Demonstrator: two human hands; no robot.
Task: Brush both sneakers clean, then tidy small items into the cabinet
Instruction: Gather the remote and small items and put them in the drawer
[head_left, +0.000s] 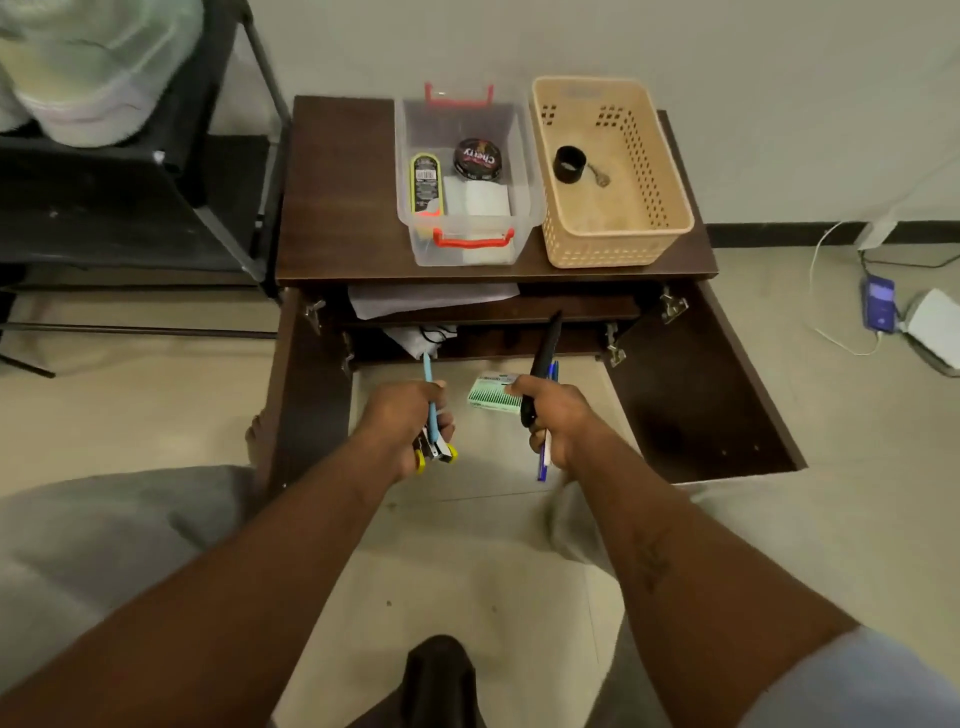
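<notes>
Dark brown wood fills the head view: a low cabinet (337, 182) stands just beyond both hands, with one open door outside each hand.

My left hand (405, 421) is clenched round a pale blue stick (429, 384) and a small clip-like item with yellow ends (436, 453). My right hand (561, 415) grasps a long black tool (545, 348) together with blue pens (543, 457), which poke out below the fist. A green box (493, 396) lies on the floor between the hands, just past the knuckles. Further beyond them, on the cabinet's worktop, sit a clear tub (467, 249) and a beige basket (613, 244). No sneakers are in view.

I judge the main risk to be a drop, as each hand carries more than one thing and the pens look loosely held. The black tool's tip is near the shelf edge and could catch there. Pale cloth or paper (431, 299) already crowds the shelf beyond the hands, so items pushed in could slide back out. With both hands full, the green box may be left on the floor.
</notes>
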